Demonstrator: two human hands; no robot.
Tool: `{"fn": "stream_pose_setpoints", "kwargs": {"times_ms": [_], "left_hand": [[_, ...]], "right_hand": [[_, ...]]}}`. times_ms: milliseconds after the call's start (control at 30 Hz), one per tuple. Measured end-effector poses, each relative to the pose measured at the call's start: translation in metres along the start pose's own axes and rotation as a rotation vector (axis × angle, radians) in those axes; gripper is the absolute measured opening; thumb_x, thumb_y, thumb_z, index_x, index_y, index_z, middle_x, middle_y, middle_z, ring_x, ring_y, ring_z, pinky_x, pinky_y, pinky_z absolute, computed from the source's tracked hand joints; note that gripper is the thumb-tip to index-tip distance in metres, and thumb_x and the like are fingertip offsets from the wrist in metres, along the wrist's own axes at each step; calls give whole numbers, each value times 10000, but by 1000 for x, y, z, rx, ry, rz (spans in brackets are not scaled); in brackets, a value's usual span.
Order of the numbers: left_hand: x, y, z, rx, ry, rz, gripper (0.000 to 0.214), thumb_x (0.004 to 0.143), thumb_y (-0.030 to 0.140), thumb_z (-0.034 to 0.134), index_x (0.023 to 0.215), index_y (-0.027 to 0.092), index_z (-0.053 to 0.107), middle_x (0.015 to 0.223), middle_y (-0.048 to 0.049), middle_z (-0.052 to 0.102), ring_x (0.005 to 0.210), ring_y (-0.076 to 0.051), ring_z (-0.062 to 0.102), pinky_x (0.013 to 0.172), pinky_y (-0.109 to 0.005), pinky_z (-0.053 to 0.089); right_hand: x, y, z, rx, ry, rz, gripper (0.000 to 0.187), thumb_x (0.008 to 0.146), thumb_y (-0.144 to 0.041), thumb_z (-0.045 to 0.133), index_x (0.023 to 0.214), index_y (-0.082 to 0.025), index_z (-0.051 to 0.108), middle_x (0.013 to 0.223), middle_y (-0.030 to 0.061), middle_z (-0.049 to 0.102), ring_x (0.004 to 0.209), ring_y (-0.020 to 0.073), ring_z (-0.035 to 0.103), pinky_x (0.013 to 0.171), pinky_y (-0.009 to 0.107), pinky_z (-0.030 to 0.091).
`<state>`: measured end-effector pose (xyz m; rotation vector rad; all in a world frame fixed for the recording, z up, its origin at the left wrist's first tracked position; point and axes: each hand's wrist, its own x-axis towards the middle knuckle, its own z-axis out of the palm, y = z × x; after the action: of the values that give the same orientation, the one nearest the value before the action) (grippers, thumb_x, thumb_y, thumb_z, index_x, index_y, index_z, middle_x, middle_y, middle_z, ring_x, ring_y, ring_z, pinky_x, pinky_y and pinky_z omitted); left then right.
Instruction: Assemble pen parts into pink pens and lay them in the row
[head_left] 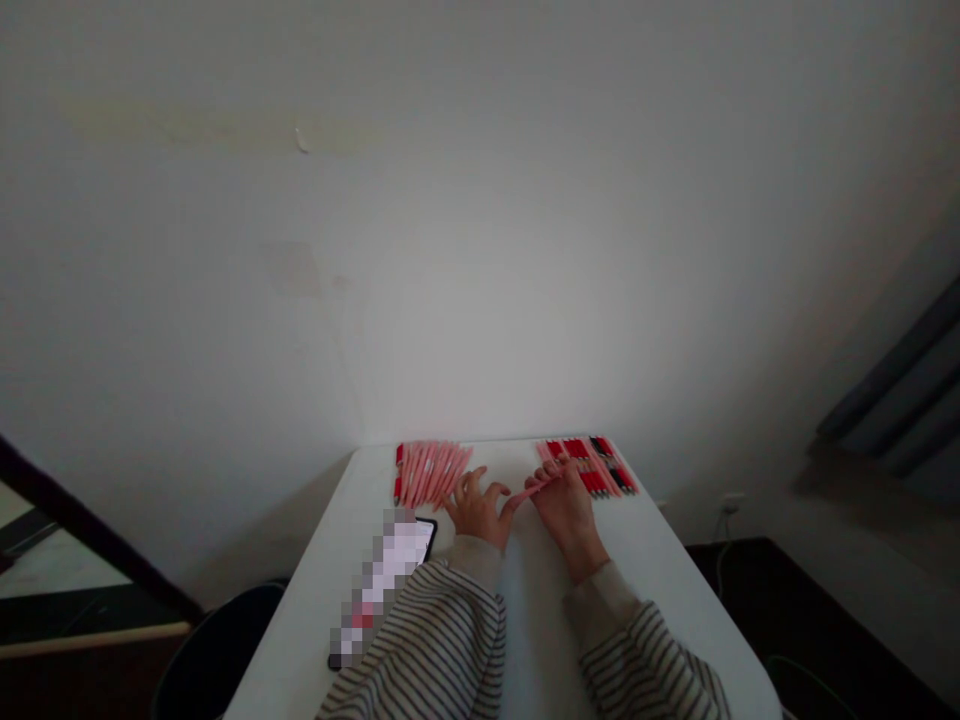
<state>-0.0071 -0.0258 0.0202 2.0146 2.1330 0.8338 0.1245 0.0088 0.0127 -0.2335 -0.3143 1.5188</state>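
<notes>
In the head view, my right hand (564,505) has its fingers curled round a slim pink pen (534,489), which slants down to the left. My left hand (477,510) is spread, palm down, its outer fingers at the lower right edge of a row of pink pens (431,474). The left thumb reaches to the low end of the held pen; whether it presses on it I cannot tell. Just behind and right of my right hand lies a second group of pens (596,466), red, pink and black, partly covered by that hand.
A phone (429,540) with a lit, blurred-out screen lies left of my left forearm on the white table (536,640). The table's far edge meets a pale wall (480,250). A dark bin (225,640) stands on the floor at left. Dark cloth (892,400) hangs at right.
</notes>
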Motion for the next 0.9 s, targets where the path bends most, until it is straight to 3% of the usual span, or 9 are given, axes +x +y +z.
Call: {"fn": "stream_pose_setpoints", "kwargs": {"times_ms": [133, 367, 567, 900], "left_hand": [[-2, -2, -1, 52, -41, 24, 329, 830, 535, 475, 977, 337, 692, 1378, 0, 516, 1337, -310, 330, 1076, -648, 198], [1, -12, 0, 65, -182, 55, 402, 854, 513, 427, 1152, 310, 606, 1442, -4, 447, 1376, -260, 308, 1099, -639, 199], [-6, -18, 4, 107, -252, 104, 445, 838, 523, 428, 1230, 346, 540, 1472, 4, 400, 1398, -246, 273, 1111, -678, 46], [-8, -18, 2, 139, -295, 158, 478, 862, 486, 378, 1283, 295, 502, 1485, -22, 379, 1424, -234, 211, 1132, -631, 107]], "right_hand": [[-2, -12, -1, 12, -40, 48, 288, 837, -503, 533, 747, -231, 507, 610, -62, 488, 526, 98, 442, 563, 278, 410], [-5, -19, -4, 37, -67, 45, 209, 795, -372, 532, 664, -224, 464, 599, -59, 478, 536, 108, 446, 576, 293, 398], [-4, -20, -6, 37, -45, 29, 219, 768, -341, 539, 615, -215, 446, 578, -61, 471, 526, 106, 435, 581, 299, 400], [-6, -18, -2, -77, -10, 3, 250, 796, -425, 534, 670, -220, 468, 609, -54, 500, 540, 109, 459, 581, 301, 406]]}}
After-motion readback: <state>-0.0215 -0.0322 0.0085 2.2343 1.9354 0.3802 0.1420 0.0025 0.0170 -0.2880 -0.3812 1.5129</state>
